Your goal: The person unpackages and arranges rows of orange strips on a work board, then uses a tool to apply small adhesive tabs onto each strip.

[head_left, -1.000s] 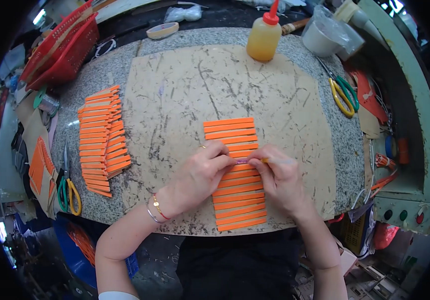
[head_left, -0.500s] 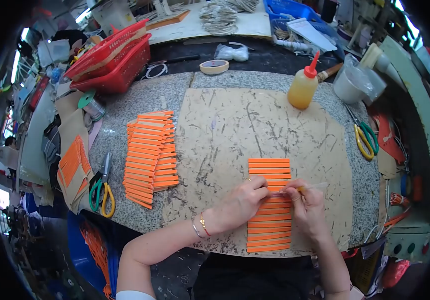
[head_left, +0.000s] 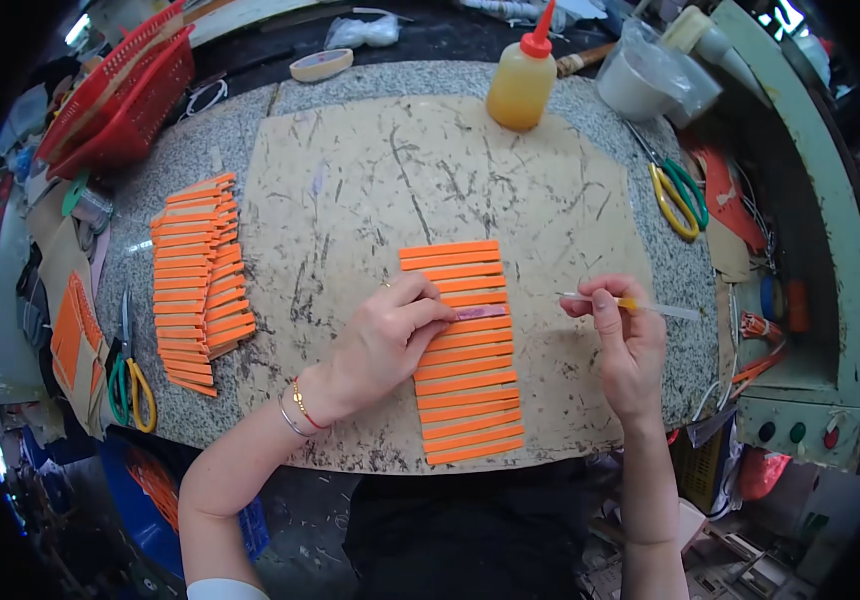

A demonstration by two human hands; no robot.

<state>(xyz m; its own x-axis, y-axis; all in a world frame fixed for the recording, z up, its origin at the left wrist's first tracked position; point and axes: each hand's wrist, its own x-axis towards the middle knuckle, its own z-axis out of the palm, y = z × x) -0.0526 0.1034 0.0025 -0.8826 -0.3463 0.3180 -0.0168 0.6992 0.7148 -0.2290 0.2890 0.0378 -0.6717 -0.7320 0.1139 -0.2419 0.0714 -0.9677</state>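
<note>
Jutting from the left hand (head_left: 382,335), its grip narrow, a purple strip (head_left: 480,313) (right hand (head_left: 634,352), grip round a slim tool (head_left: 662,310)).

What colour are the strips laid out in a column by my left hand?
The strips are bright orange, seen best in the head view.
</note>
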